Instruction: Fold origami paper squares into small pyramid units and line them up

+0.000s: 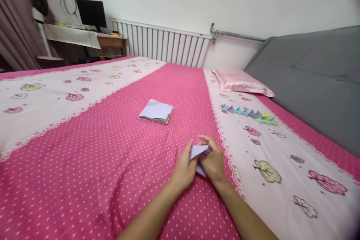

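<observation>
A partly folded sheet of lavender origami paper (198, 150) is held between my two hands, just above the pink dotted bedsheet (135, 157). My left hand (184, 168) pinches its left side with thumb and fingers. On the other side my right hand (214, 161) is curled around the paper, and its fingers hide part of the folds. A corner of the paper pokes out below, between the palms. Farther off on the bed lies a stack of square paper (156, 111) with a pale lavender sheet on top.
Several small folded paper pieces (245, 112) in blue, purple, green and yellow stand in a row at the right. Behind them are a pink pillow (243, 82) and a grey headboard (309, 75). A desk with a monitor (91, 13) stands at the far left, beside a white radiator (163, 41).
</observation>
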`<state>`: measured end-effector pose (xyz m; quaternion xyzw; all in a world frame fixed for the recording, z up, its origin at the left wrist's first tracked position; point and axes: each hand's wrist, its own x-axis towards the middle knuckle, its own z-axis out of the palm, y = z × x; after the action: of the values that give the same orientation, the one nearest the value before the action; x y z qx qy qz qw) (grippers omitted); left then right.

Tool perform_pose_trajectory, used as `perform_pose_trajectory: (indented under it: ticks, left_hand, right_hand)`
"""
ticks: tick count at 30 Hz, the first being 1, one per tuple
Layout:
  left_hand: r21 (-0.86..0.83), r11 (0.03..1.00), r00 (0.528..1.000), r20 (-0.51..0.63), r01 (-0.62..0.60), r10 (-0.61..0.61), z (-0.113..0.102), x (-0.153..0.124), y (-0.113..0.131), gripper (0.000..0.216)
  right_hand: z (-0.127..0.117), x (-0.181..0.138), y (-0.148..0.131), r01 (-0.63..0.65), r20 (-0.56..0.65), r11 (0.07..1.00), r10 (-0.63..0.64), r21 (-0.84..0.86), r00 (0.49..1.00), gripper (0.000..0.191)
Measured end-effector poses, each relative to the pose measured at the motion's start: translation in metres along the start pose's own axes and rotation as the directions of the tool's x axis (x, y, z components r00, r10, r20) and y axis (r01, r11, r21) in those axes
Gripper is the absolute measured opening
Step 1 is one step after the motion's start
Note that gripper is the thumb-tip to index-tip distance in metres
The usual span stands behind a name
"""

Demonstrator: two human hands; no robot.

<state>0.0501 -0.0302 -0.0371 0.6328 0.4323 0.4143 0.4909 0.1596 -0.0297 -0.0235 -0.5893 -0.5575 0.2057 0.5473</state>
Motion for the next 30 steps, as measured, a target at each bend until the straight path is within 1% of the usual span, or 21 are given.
perform_pose_trajectory:
  ticks: [3, 5, 10, 12, 14, 16, 17, 19, 21, 23, 25, 26, 28, 30]
  left_hand:
    - [0.030, 0.997, 0.997, -0.005, -0.071, 0.072, -0.004, 0.003, 0.001, 0.056]
    - [0.025, 0.994, 0.995, -0.010, -0.104, 0.104, -0.008, 0.004, 0.002, 0.060]
    - [-0.031, 0.996, 0.996, -0.012, -0.089, 0.089, -0.017, 0.010, 0.003, 0.059]
    - [-0.029, 0.997, 0.997, -0.018, -0.077, 0.076, -0.021, 0.013, 0.001, 0.059]
    - [0.044, 0.995, 0.995, -0.039, -0.091, 0.092, -0.025, 0.015, 0.001, 0.056]
    - [0.211, 0.970, 0.989, -0.053, -0.123, 0.137, -0.029, 0.016, 0.000, 0.052]
    - [0.315, 0.939, 0.987, -0.045, -0.135, 0.157, -0.030, 0.016, 0.000, 0.049]
    - [0.508, 0.848, 0.986, 0.005, -0.148, 0.169, -0.033, 0.015, -0.001, 0.046]
    - [0.646, 0.740, 0.982, 0.100, -0.187, 0.161, -0.036, 0.014, -0.003, 0.044]
    - [0.734, 0.628, 0.965, 0.212, -0.260, 0.152, -0.039, 0.011, -0.004, 0.044]
    - [0.790, 0.524, 0.945, 0.305, -0.319, 0.115, -0.042, 0.007, -0.005, 0.045]
    - [0.809, 0.485, 0.938, 0.335, -0.332, 0.083, -0.043, 0.005, -0.004, 0.045]
    - [0.836, 0.438, 0.932, 0.362, -0.330, 0.010, -0.045, 0.000, -0.002, 0.048]
    - [0.852, 0.420, 0.931, 0.363, -0.314, -0.041, -0.047, -0.004, 0.000, 0.051]
  right_hand:
    - [0.000, 0.000, 0.003, 0.037, 0.026, 0.998, -0.038, 0.059, 0.999, 0.031]
    - [-0.001, 0.001, 0.003, 0.052, 0.052, 0.995, -0.057, 0.081, 0.997, 0.031]
    - [-0.004, 0.004, 0.006, 0.043, 0.123, 0.989, -0.060, 0.140, 0.991, 0.031]
    - [-0.005, 0.006, 0.008, 0.042, 0.157, 0.992, -0.061, 0.120, 0.986, 0.032]
    - [-0.005, 0.008, 0.010, 0.074, 0.216, 0.995, -0.085, 0.059, 0.973, 0.039]
    - [-0.005, 0.010, 0.014, 0.151, 0.298, 0.988, -0.137, -0.023, 0.945, 0.051]
    - [-0.005, 0.010, 0.016, 0.201, 0.348, 0.977, -0.166, -0.068, 0.923, 0.056]
    - [-0.006, 0.012, 0.020, 0.308, 0.458, 0.939, -0.208, -0.154, 0.864, 0.062]
    - [-0.009, 0.013, 0.024, 0.400, 0.570, 0.889, -0.213, -0.223, 0.793, 0.061]
    - [-0.015, 0.014, 0.026, 0.456, 0.671, 0.851, -0.181, -0.259, 0.719, 0.056]
    - [-0.022, 0.013, 0.024, 0.469, 0.753, 0.840, -0.116, -0.274, 0.648, 0.053]
    - [-0.026, 0.013, 0.022, 0.462, 0.787, 0.842, -0.075, -0.279, 0.612, 0.056]
    - [-0.030, 0.011, 0.018, 0.435, 0.840, 0.851, 0.012, -0.293, 0.542, 0.072]
    - [-0.031, 0.009, 0.014, 0.409, 0.864, 0.855, 0.085, -0.319, 0.496, 0.083]
